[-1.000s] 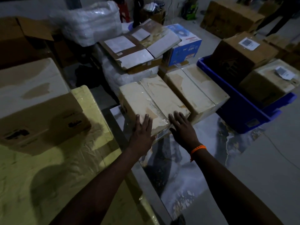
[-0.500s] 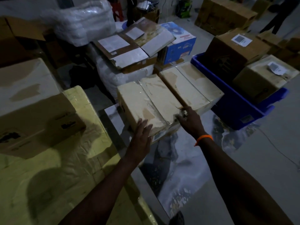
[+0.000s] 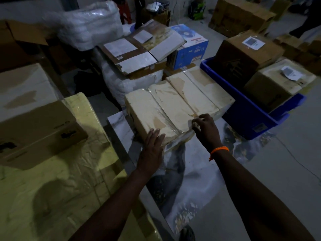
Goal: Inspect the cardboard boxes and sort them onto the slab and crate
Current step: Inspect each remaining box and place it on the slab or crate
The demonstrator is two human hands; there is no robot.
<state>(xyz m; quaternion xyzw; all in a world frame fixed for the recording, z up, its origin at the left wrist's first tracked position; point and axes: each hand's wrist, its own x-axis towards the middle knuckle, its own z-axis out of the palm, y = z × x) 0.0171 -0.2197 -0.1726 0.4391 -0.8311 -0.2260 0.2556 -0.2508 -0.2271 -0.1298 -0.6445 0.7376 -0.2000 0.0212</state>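
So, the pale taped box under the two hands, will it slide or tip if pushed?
The pale box likely slides easily: its wrap looks glossy and it sits on a polished slab. Tipping seems unlikely, since it is low and wide. Its straight edges suggest it is stiff.

The room is dim, lit unevenly from above. A bare grey concrete floor [image 3: 286,180] fills the right side, with a thin cable [image 3: 298,160] trailing across it. A pale wall [image 3: 26,7] closes the far left. Near left lies a yellow plastic-wrapped surface [image 3: 60,180]. A white plastic-wrapped bundle [image 3: 86,26] sits far left, a red stool [image 3: 125,13] and a green machine [image 3: 198,9] beyond.
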